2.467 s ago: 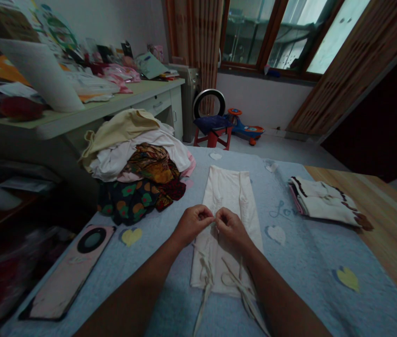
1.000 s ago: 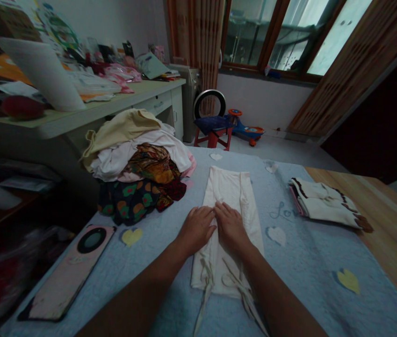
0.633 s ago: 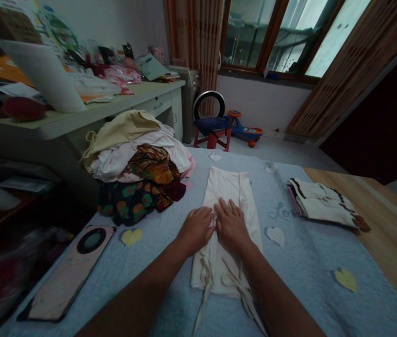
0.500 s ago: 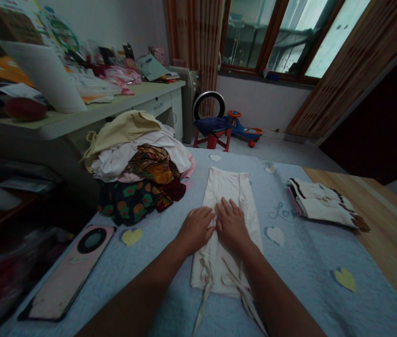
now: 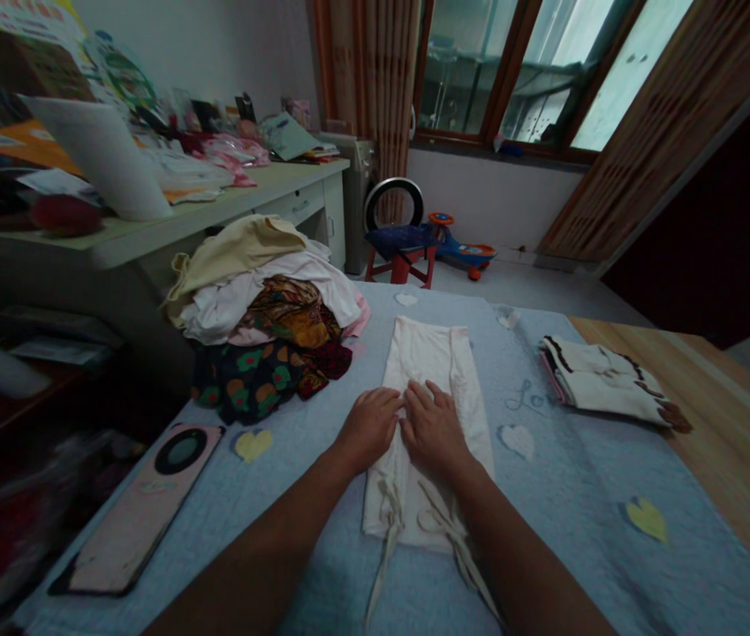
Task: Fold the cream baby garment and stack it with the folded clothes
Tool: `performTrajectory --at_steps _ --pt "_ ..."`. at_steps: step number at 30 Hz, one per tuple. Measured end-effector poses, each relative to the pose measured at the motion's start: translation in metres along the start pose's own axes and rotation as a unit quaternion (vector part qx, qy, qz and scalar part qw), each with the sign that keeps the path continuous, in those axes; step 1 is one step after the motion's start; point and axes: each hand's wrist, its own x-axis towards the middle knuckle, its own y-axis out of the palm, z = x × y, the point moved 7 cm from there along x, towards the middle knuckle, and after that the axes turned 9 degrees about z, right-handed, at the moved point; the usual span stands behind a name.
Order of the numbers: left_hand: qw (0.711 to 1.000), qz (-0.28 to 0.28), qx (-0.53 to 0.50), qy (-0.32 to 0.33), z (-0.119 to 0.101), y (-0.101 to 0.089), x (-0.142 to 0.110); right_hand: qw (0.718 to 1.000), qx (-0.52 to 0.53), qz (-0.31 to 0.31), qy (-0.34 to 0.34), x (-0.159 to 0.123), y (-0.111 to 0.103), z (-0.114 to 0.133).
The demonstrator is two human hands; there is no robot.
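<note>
The fingers (image 5: pixel 423 397) of the right hand (image 5: pixel 432 431) are spreading slightly and pressing flat, while the left hand (image 5: pixel 369 430) is resting with its fingers closed together, no longer pinching as in the earliest view. Both hands are lying on a white folded garment (image 5: pixel 424 362), hiding its middle, so its fold line is hard to make out. Its tangled ties (image 5: pixel 389 521) are trailing past the lower edge onto a blue blanket (image 5: pixel 566 539). A heap of clothes (image 5: pixel 268 327) is sitting to the left, and folded clothing (image 5: pixel 603 393) is lying to the right.
</note>
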Motion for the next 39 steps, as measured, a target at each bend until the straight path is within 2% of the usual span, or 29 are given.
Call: performTrajectory --at_steps 6,10,15,23,31,35,39 --pt "1.0 0.019 0.001 -0.006 -0.001 -0.004 0.007 0.999 -0.022 0.044 0.013 0.003 0.005 -0.001" --pt "1.0 -0.005 -0.003 -0.008 0.007 -0.004 0.027 0.997 -0.029 0.072 0.022 0.003 0.004 -0.001" --pt "0.999 -0.003 -0.016 0.03 0.017 0.014 0.049 0.994 -0.036 0.099 -0.001 -0.014 0.007 0.009" --pt "0.995 0.021 0.078 0.06 0.014 0.027 0.045 0.994 -0.001 0.109 -0.015 -0.054 0.02 0.023" --pt "0.991 0.029 0.124 0.042 0.011 0.028 0.042 0.991 0.004 0.136 -0.02 -0.075 0.013 0.03" --pt "0.993 0.033 0.111 0.035 0.012 0.029 0.043 0.995 0.021 0.084 -0.05 -0.078 -0.002 0.041" --pt "0.994 0.045 0.098 0.028 0.012 0.028 0.043 0.989 0.058 0.028 -0.133 -0.08 -0.006 0.059"
